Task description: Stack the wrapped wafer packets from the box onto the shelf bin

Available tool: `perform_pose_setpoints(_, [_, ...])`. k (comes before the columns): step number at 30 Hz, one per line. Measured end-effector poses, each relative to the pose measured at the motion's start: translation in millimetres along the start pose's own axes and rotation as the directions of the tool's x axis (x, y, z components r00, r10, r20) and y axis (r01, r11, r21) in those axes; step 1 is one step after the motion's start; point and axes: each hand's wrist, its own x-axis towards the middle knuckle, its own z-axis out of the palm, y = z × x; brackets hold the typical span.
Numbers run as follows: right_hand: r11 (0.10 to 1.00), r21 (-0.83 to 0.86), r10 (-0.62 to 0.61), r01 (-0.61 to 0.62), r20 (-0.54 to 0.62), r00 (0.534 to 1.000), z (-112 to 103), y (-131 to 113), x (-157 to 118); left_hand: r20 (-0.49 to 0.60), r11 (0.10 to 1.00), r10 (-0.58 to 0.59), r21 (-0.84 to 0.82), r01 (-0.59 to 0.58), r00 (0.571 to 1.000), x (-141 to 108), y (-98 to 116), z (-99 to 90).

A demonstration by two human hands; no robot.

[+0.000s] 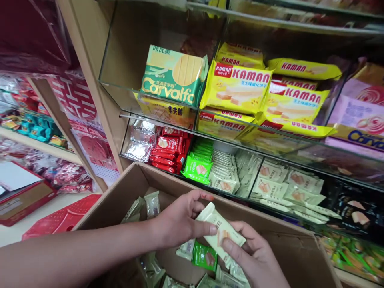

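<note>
Over an open cardboard box [99, 208], both my hands grip a small pale-cream wafer packet [220, 228] with a wafer picture on it. My left hand [187, 222] pinches its upper left end, thumb across the front. My right hand [255, 254] closes on the lower right end, thumb on top. More pale packets [153, 205] lie loose in the box, along with a green packet [205, 256] just below my hands. Part of the box's inside is hidden by my left forearm.
Behind the box rise glass-fronted shelves. Yellow Kaman packets [237, 90] and a green Carvalfo packet [174, 76] fill the upper one. Below are red packets [168, 148], green packets [198, 164], cream packets [273, 184] and black packets [355, 212]. A red plastic stool [60, 218] stands at left.
</note>
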Motion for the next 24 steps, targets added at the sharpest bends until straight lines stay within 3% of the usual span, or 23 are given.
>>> perform_pose_setpoints(4, [0.999,-0.023,-0.048,0.048,0.021,0.999,1,-3,1,-0.095,1.0,-0.006,0.013,0.007,0.995,3,3,-0.7])
perform_pose_setpoints(11, [0.99,-0.126,-0.051,0.063,0.095,0.994,4,6,-2,-0.068,0.988,0.042,0.152,-0.032,0.997,-2,-4,-0.2])
perform_pose_setpoints(17, [0.966,-0.253,-0.03,0.052,0.089,0.996,-2,-9,-9,-0.059,0.985,0.102,0.145,-0.093,0.993,-4,-8,-0.1])
perform_pose_setpoints(21, [0.881,-0.469,-0.044,0.059,0.042,0.998,-2,-20,-15,0.069,0.986,0.076,0.145,-0.086,0.995,-7,-1,0.8])
perform_pose_setpoints(24, [0.823,-0.563,-0.021,0.076,0.104,0.994,1,-24,-19,0.05,0.988,0.064,0.136,-0.07,0.997,-9,2,1.3])
